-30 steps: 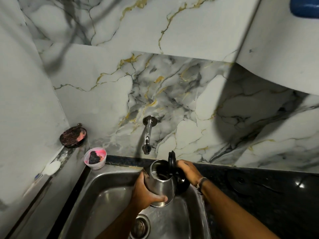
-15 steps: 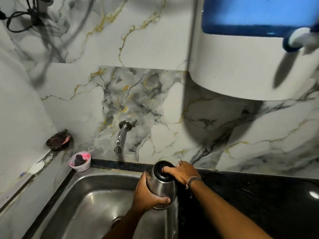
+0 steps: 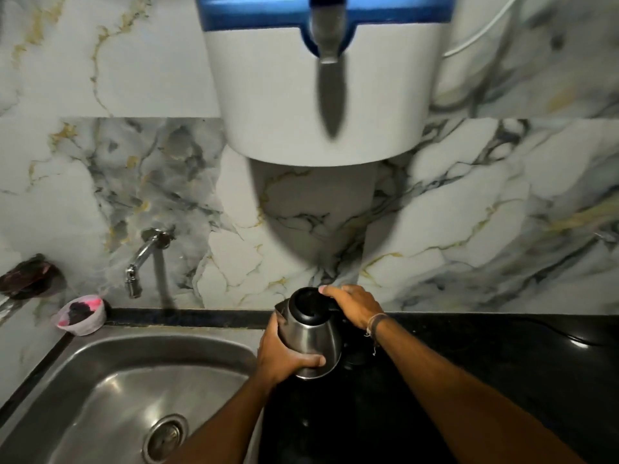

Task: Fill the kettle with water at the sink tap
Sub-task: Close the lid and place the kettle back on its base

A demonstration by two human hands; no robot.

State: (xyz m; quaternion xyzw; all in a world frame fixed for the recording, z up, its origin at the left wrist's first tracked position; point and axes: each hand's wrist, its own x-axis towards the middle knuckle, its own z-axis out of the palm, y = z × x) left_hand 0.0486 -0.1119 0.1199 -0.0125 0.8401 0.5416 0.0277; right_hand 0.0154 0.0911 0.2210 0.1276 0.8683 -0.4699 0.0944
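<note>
Both hands are on the kettle point(image 3: 310, 333), which sits over the dark counter point(image 3: 485, 356) just right of the sink point(image 3: 110, 380), its lid down; the tap point(image 3: 135, 269) is well off to the left and nothing runs from it that I can see; whether the base touches the counter or hangs just above it I cannot tell, the spot is too dark. The left hand point(image 3: 281, 356) is wrapped around the lower steel body, fingers curled across the front and thumb side against the wall, a firm clasp that looks meant to carry the weight and keep the pot from tipping; the right hand point(image 3: 351, 306) is laid over the black lid and handle at the top, fingers spread and bent down onto the lid, pressing or steadying rather than pinching, though the handle itself is hidden under the palm. Holding it low and high at once seems a sensible way to steady a vessel that may be heavy with water; from the shut lid and its place away from the tap, I judge the filling is done. A pink bowl point(image 3: 80, 316) stands at the sink's far corner, clear of all this.
</note>
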